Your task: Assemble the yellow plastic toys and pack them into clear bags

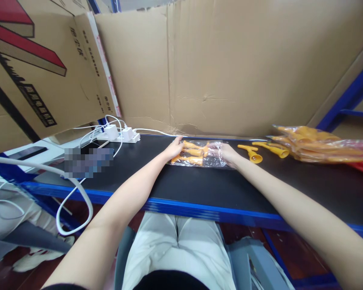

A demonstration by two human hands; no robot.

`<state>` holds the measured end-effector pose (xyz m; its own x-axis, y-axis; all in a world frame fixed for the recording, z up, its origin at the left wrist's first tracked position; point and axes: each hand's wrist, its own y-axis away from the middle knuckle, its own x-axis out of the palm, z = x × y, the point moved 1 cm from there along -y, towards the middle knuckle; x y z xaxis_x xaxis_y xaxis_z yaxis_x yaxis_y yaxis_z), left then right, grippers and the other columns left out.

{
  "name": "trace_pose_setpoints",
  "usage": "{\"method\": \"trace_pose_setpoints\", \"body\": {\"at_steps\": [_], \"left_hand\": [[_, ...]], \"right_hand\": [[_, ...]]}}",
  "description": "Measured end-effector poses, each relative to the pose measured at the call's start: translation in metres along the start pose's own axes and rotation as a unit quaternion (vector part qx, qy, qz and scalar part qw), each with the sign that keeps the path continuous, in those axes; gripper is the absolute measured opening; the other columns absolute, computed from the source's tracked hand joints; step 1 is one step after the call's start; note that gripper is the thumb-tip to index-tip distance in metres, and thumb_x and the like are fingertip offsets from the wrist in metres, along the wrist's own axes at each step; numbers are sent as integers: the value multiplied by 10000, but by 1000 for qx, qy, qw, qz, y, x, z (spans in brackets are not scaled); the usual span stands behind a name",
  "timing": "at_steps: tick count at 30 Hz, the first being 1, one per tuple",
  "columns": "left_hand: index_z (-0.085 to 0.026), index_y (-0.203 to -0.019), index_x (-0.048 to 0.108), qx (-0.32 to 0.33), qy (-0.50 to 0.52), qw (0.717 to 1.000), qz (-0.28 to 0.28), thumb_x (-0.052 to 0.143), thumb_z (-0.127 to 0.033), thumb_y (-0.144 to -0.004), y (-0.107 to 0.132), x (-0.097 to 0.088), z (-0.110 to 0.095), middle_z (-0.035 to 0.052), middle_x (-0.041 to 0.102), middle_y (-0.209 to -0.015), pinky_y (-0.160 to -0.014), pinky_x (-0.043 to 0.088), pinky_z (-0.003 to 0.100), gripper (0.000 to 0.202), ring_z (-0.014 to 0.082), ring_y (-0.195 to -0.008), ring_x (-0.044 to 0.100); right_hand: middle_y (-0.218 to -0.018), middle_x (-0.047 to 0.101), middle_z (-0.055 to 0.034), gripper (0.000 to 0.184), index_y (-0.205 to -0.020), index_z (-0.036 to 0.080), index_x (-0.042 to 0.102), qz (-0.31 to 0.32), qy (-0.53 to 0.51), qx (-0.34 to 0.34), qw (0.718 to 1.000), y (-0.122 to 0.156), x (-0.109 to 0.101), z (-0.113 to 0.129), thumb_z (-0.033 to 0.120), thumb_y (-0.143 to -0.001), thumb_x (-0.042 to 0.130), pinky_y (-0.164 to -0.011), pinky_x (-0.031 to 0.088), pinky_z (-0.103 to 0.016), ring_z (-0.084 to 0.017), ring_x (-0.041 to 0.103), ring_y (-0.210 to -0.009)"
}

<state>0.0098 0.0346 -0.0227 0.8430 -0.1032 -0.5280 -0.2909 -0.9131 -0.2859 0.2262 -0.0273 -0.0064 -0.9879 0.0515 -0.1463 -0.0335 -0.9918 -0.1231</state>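
A clear plastic bag (217, 161) lies on the black tabletop in front of me, with several yellow-orange plastic horns (194, 152) in it. My left hand (174, 150) grips the bag at its left end, thumb on top. At the other end, the fingers of my right hand (226, 154) show through the shiny film, closed at the end of one horn. Glare blurs how they hold it. Just right of that hand, a loose yellow horn (254, 156) rests on the table, and another horn (274, 150) lies beyond it.
Filled plastic bags (317, 145) of yellow pieces are heaped at the right, with something red beneath. A power strip (130, 137) with white chargers and cables stands at the back left, near a pixelated item (89, 162). Cardboard (230, 72) walls the back; a blue rail (199, 209) edges the front.
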Motion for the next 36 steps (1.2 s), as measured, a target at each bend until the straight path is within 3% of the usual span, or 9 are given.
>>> {"method": "trace_pose_setpoints", "body": {"at_steps": [2,4,7,11,18,22,28,36], "left_hand": [[-159,-1211,409,35,-60,998,-10,419,-202,-796,4,-3,-6,131,405,-1355,-1057,254,410,418,235,-1259,368],[-197,-1084,478,76,-139,987,-13,458,-173,-765,10,-5,-14,98,466,-1300,-1068,161,514,321,253,-1233,393],[-186,-869,515,134,-189,973,-3,471,-162,-759,18,-6,-26,99,492,-1268,-1043,120,583,121,270,-1261,353],[-169,-715,504,169,-199,965,25,492,-185,-762,23,-4,-36,122,458,-1311,-1051,183,513,51,250,-1294,311],[-166,-704,511,183,-208,960,47,489,-162,-751,24,-1,-41,125,472,-1304,-1045,252,427,53,221,-1287,331],[-170,-675,499,196,-222,954,51,476,-162,-753,25,4,-38,111,503,-1270,-1037,266,443,82,236,-1286,331],[-180,-638,458,240,-205,948,46,468,-111,-755,22,9,-35,72,624,-961,-974,367,375,136,205,-1153,477],[-168,-660,484,216,-197,956,32,496,-129,-774,17,13,-31,64,589,-1002,-923,406,328,121,186,-1062,522]], "right_hand": [[-911,675,-91,273,-804,125,661,-13,74,-46,996,-3,-3,-2,163,-548,749,-857,476,-368,-224,623,-877],[-954,670,-100,286,-871,121,671,-28,151,-93,984,-6,-6,-3,164,-590,706,-866,461,-379,-237,610,-913],[-920,674,-106,218,-852,112,679,-37,239,-163,957,-9,-10,-3,205,-658,640,-849,456,-384,-237,613,-882],[-837,680,-97,235,-780,119,683,41,256,-209,943,-6,-9,-1,328,-719,594,-774,476,-354,-223,624,-800],[-861,690,-66,317,-766,158,701,158,254,-209,931,2,0,3,454,-694,612,-795,461,-336,-222,622,-841],[-845,693,-71,348,-770,155,710,148,263,-204,931,-1,3,-2,477,-686,607,-767,467,-341,-235,628,-821],[-805,692,-74,337,-805,147,716,119,298,-206,925,-9,5,-11,445,-688,610,-727,471,-333,-232,628,-772],[-861,681,-92,333,-833,143,707,81,301,-210,927,-16,4,-17,427,-682,620,-734,460,-328,-219,621,-776]]}}
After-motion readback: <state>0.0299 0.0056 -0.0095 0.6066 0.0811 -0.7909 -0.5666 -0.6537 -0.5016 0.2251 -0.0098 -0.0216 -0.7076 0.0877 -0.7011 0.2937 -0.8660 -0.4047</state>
